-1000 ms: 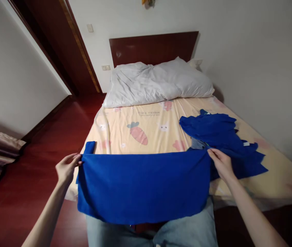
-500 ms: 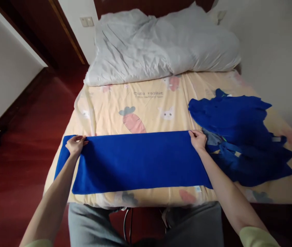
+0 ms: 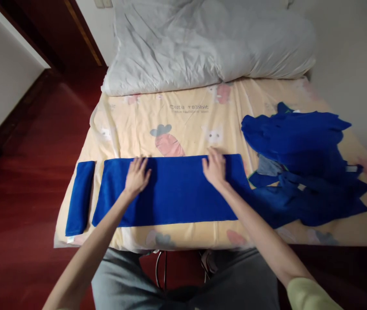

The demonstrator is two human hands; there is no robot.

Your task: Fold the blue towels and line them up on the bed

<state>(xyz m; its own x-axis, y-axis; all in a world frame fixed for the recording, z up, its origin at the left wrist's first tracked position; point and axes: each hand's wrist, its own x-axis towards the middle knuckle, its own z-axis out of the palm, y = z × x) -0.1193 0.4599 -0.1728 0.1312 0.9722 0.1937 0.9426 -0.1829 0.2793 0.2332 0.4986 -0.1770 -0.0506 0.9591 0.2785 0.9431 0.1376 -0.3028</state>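
Starting at the far left edge of the bed [image 3: 190, 116], a small folded blue cloth [image 3: 80, 197] is lying on its own, just beside the main piece and not touching it. Next to it the long blue towel [image 3: 170, 191] is stretching flat across the near end of the carrot-print sheet.

The left hand [image 3: 136, 176] is pressing palm-down on its upper left part, fingers spread and gripping nothing. Further along, the right hand [image 3: 215, 168] is doing the same near the upper right edge, open and flat on the fabric.

The towel is looking soft and limp, light enough to lift with fingertips. Its nap is probably clinging a little to the sheet rather than sliding. It is not going to hold a shape by itself, so the best places to take it are likely the corners or short ends, pinching all the layers together.

To the right, a loose heap of blue cloths [image 3: 303, 163] is sprawling, its near edge overlapping the towel's right end. At the head of the bed a white pillow [image 3: 209, 38] is sitting well apart.
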